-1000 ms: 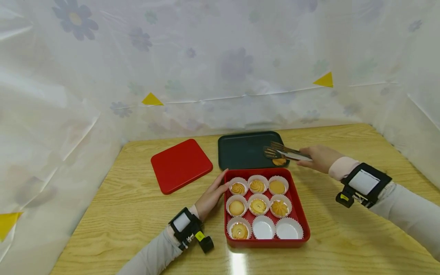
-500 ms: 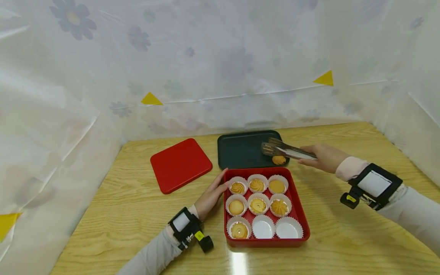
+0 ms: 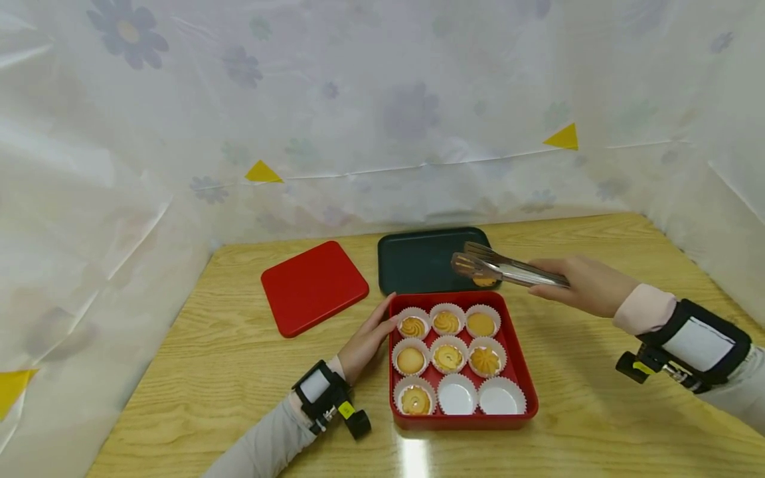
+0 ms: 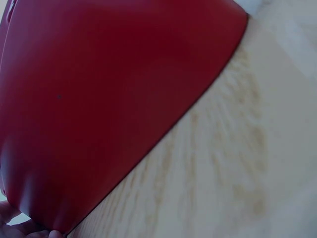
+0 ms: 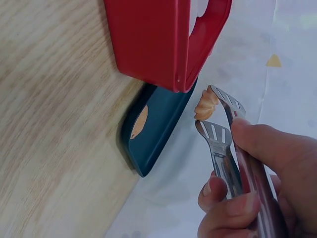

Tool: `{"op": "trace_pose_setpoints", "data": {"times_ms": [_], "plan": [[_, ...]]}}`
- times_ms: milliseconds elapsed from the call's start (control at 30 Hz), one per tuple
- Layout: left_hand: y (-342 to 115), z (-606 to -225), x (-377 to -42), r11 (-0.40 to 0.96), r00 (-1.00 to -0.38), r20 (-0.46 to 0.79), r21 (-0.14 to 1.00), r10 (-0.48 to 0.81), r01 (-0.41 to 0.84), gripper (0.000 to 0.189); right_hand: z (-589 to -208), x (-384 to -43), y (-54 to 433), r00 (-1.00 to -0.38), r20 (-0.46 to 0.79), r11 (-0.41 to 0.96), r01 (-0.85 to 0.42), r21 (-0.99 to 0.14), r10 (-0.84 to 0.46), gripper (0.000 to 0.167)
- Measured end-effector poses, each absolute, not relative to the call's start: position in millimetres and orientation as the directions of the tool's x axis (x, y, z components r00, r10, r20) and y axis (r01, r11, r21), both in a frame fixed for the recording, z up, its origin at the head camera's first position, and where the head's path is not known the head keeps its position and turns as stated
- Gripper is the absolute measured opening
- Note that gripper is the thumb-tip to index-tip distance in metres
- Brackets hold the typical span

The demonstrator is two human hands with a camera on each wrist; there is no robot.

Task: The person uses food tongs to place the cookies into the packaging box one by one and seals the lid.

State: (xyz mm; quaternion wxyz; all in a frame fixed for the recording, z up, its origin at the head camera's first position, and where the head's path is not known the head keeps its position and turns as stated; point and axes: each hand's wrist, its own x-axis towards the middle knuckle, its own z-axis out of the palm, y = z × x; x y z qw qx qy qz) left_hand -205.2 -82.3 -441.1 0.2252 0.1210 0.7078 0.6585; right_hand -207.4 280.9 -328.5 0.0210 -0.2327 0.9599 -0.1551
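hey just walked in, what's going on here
A person grips metal tongs in the right hand, with a cookie pinched between the tips, held up off the dark green tray. Another cookie lies on that tray. The left hand holds the side of a red box with nine paper cups: seven contain cookies, two are empty. A red lid lies off to the left.
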Motion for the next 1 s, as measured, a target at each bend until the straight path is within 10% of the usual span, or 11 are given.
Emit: {"op": "trace_pose_setpoints", "data": {"times_ms": [1000], "plan": [[-82,-442,-204,0.110,-0.876,-0.155,0.987,0.457,-0.117,0.061,-325,-136,283,-0.778,0.129,0.712,-0.618,-0.334,-0.615,0.049]]}}
